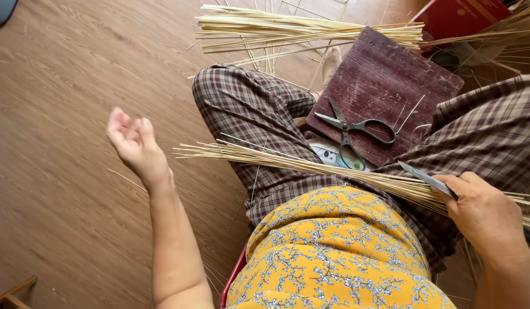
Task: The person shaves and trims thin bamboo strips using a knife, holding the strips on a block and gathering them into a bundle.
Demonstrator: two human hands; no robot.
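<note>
Right hand gripping thin straw splints, knife

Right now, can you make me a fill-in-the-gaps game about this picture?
1. The scissors lie on a dark red ____.
2. The right hand holds a ____ against the straw bundle.
3. The left hand is open and holds ____.
4. The floor is made of ____.

Missing words: board; knife; nothing; wood
</note>
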